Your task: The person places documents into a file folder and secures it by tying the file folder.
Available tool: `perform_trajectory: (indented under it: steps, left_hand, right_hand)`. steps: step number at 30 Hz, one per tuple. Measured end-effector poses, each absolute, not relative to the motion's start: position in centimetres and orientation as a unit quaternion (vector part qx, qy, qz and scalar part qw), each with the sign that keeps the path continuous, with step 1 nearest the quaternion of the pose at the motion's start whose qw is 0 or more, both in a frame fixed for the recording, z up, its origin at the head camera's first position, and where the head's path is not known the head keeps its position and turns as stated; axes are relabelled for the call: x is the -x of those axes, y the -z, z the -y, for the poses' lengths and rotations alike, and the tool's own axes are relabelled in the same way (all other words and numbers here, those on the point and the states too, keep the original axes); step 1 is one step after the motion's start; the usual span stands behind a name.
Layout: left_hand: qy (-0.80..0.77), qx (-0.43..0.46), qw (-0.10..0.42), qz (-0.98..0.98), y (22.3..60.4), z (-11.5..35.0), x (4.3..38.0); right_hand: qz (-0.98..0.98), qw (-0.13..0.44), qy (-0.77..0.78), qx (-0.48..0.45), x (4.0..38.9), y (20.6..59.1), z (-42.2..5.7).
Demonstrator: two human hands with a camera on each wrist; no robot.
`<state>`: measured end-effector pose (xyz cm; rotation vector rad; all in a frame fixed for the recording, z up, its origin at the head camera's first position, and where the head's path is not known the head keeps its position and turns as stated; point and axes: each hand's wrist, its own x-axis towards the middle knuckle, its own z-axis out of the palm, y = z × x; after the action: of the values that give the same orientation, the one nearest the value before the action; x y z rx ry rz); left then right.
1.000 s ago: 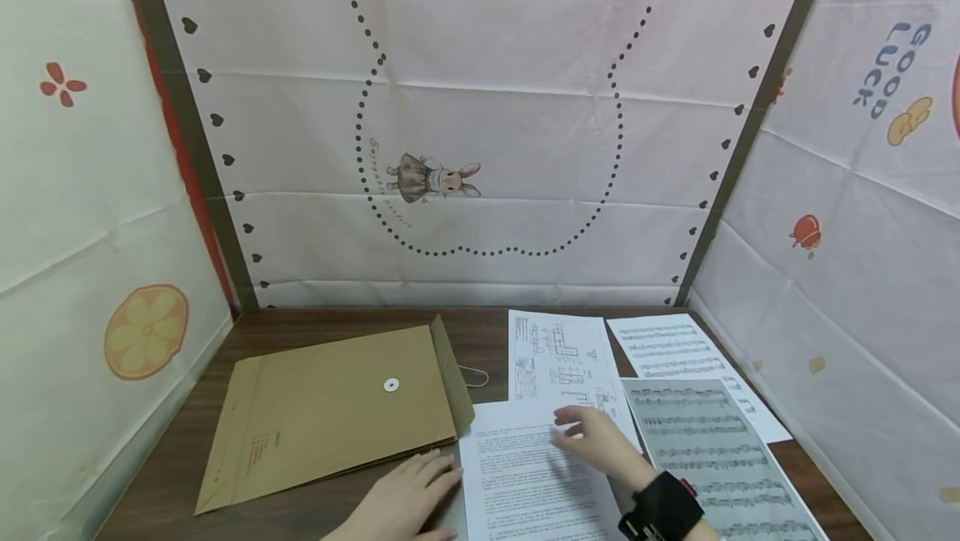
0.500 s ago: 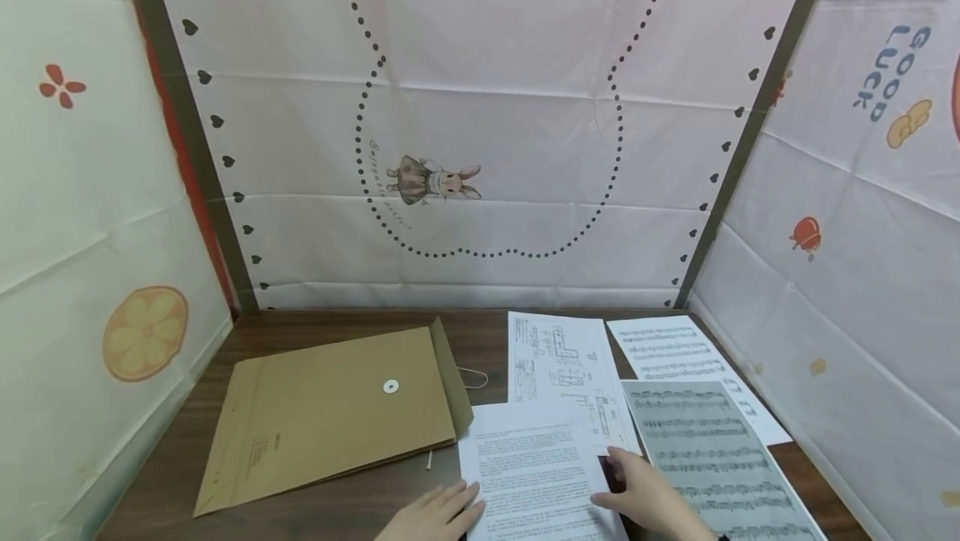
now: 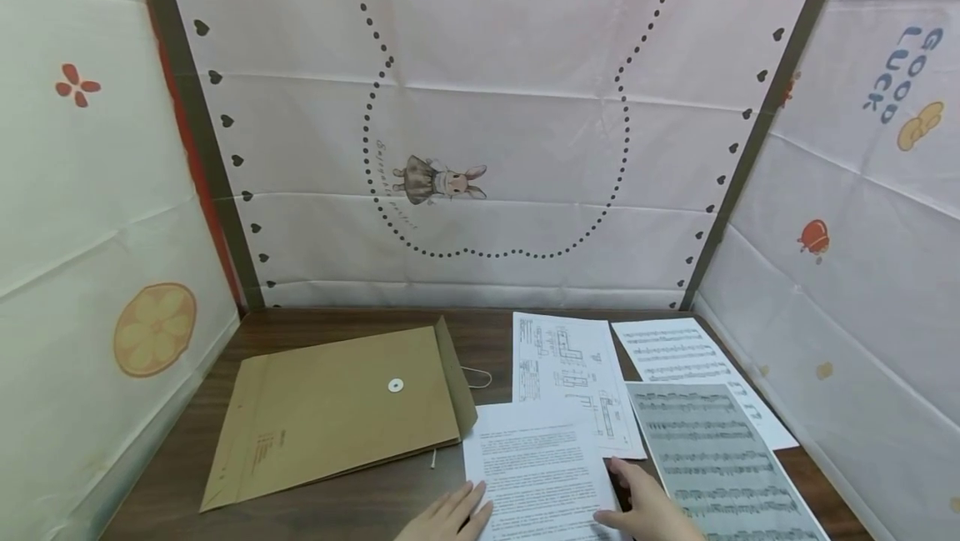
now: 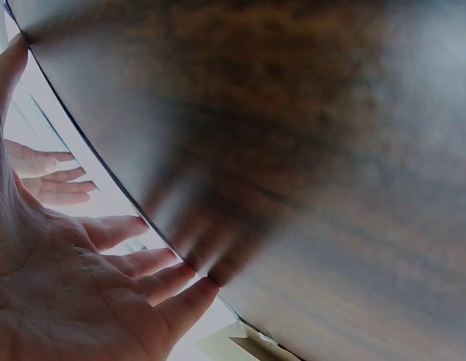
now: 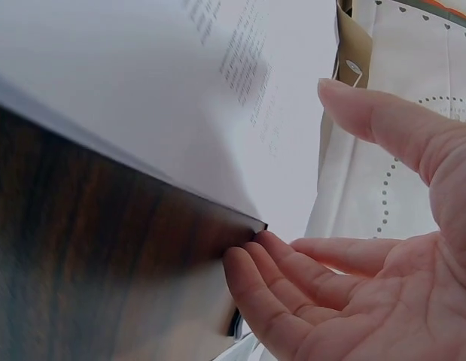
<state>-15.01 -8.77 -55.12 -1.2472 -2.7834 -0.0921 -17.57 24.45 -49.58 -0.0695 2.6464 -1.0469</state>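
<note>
A printed text sheet [image 3: 536, 466] lies at the front of the brown table, between both hands. My left hand [image 3: 448, 516] is at its left edge, fingers stretched out with the tips by the paper. In the left wrist view, the left hand's [image 4: 82, 286] fingers reach straight to the wood surface. At the sheet's right edge is my right hand [image 3: 651, 508], its thumb spread from the fingers. The right wrist view shows the right hand's [image 5: 383, 293] fingertips right at the edge of the paper [image 5: 142, 98], the thumb standing apart above.
A brown string-tie envelope [image 3: 337, 416] with its flap raised lies on the left. Behind the text sheet is a technical drawing [image 3: 577, 374]. Sheet music [image 3: 675, 345] and a grey-toned music sheet [image 3: 720, 449] lie on the right. Printed cloth walls [image 3: 510, 107] enclose the table.
My right hand has moved from above the text sheet down to its right edge. My left hand has shifted right and nearer to me, along the sheet's left edge. The head view has shifted slightly.
</note>
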Motion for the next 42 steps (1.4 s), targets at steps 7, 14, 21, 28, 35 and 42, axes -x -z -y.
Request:
perform_trajectory:
  steps: [7,14,21,28,35,42]
  left_hand:
    - [0.021,0.410,0.037,0.911,55.5,8.6,14.9]
    - [-0.052,0.437,0.180,0.880,56.3,8.3,14.9]
    - [-0.019,0.452,0.213,0.866,56.8,7.8,14.6]
    - [0.033,0.482,0.103,0.869,54.9,8.2,15.6]
    - [0.050,0.478,0.054,0.875,54.3,8.6,16.2]
    - [0.079,0.478,0.015,0.875,54.0,8.8,16.4]
  right_hand:
    - [-0.932,0.129,0.339,-0.014,17.1,49.9,-23.6]
    - [-0.929,0.129,0.347,-0.011,17.1,50.0,-23.5]
    - [-0.923,0.132,0.362,-0.013,17.0,50.1,-23.6]
    - [-0.922,0.108,0.371,-0.020,17.4,50.1,-23.6]
    - [-0.911,0.101,0.397,-0.038,18.2,50.2,-23.8]
    - [-0.890,0.114,0.440,-0.034,18.9,50.7,-24.5]
